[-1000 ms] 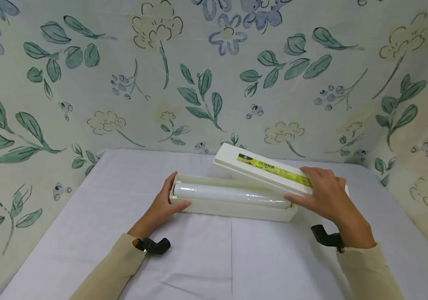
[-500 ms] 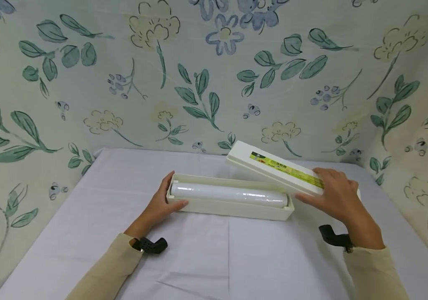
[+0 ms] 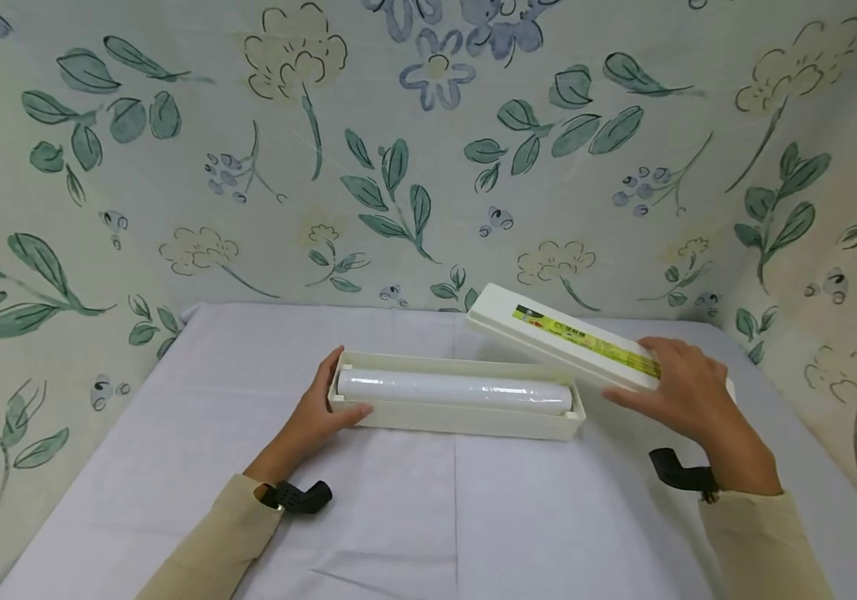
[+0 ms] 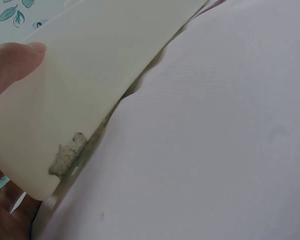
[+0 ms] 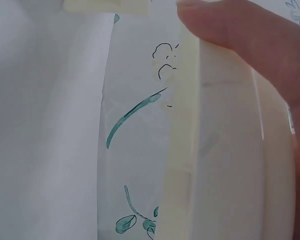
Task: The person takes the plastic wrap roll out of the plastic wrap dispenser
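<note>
A long off-white plastic box (image 3: 466, 421) rests on the table without its cover, and a white roll of cling film (image 3: 458, 390) lies inside it. My left hand (image 3: 311, 417) grips the box's left end, thumb on the front wall; the left wrist view shows the thumb on the pale box wall (image 4: 85, 85) and a grey-green smudge near its lower corner. Off to the right, my right hand (image 3: 687, 390) holds the white lid (image 3: 499, 307), tilted with its far end raised, a yellow-green label on top. In the right wrist view the thumb presses the lid's side (image 5: 227, 140).
A white cloth covers the table (image 3: 383, 517), with creases near the front. Behind it hangs a flower-patterned curtain (image 3: 286, 200), which also runs along both sides. Black wrist cameras (image 3: 299, 497) sit on both wrists.
My right hand has carried the lid to the right, away from above the box's right end, so more of the roll shows. The left hand stays on the box.
</note>
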Tool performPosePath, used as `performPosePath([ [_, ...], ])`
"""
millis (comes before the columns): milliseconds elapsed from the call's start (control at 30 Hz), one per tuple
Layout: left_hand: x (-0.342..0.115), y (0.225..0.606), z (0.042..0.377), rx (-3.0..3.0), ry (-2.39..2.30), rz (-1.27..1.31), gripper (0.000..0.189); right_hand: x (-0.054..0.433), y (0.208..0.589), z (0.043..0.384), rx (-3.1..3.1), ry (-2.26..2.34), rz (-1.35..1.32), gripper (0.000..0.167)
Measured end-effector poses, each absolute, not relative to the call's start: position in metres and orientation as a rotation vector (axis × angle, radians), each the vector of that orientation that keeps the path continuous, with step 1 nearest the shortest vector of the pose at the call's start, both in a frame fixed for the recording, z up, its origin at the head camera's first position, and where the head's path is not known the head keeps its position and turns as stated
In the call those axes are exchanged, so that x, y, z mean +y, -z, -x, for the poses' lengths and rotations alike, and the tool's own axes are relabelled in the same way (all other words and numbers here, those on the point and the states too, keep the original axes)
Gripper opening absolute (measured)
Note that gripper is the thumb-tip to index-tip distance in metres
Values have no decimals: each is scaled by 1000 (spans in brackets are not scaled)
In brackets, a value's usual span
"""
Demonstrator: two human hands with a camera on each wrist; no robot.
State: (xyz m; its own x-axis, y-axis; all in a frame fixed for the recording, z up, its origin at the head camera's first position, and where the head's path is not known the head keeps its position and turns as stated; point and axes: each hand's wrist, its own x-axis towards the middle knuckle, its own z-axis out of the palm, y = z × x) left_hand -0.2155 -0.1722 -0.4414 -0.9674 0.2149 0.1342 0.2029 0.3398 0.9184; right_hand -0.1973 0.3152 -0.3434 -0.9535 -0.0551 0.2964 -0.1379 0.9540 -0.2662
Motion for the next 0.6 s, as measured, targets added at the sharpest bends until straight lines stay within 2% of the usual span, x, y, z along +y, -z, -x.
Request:
performPosePath([
  [600,-172,449,219,2589,-1756,-427,102,336,352,199,-2846,-440,-65,103],
])
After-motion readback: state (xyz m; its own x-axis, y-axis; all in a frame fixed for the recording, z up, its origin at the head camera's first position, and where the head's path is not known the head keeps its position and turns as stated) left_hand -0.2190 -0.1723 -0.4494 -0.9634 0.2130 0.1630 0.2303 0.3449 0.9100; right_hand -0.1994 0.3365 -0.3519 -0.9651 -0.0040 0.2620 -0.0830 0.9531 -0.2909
